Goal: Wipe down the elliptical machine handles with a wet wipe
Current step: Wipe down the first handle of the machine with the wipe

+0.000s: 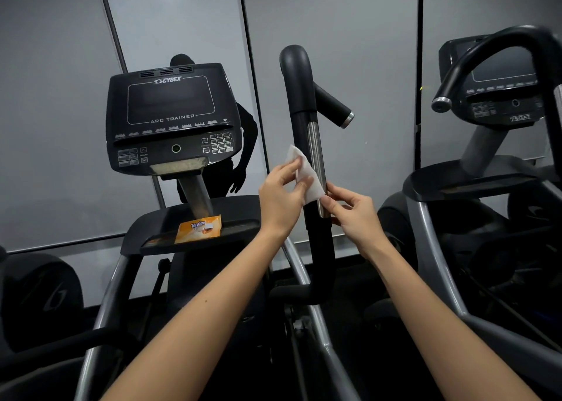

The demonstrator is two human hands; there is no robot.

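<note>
white wet wipe (305, 177), partly unfolded, held flat-ish against the front of the black upright handle (299, 96), beside the lower run of its metal grip strip (314, 145).

hands: left hand (278, 198) pinches the wipe's left side between thumb and curled fingers. right hand (354, 212) has thumb and forefinger closed at the wipe's lower corner, right at the strip; looks like a pinch on the corner, other fingers loosely curled. both hands grasping the wipe, neither gripping the handle itself.

handling, as judged: wipe is thin, limp, damp. it will cling and fold on itself, and could tear if dragged by one corner. better bunched or laid across the palm, then wrapped round the tube. handle is rigid and fixed at its base, smooth rubbery coating with a slick metal insert; it takes firm pressure. take hold round the mid shaft and slide up towards the curved top and the short side grip (334, 105).

wiping proper looks barely begun; the wipe is only being spread.

outward: console (170, 118) marked arc trainer to the left, orange wipe packet (199, 229) lying on the tray (152, 232) under it. second machine (501, 96) to the right, grey wall panels behind.
</note>
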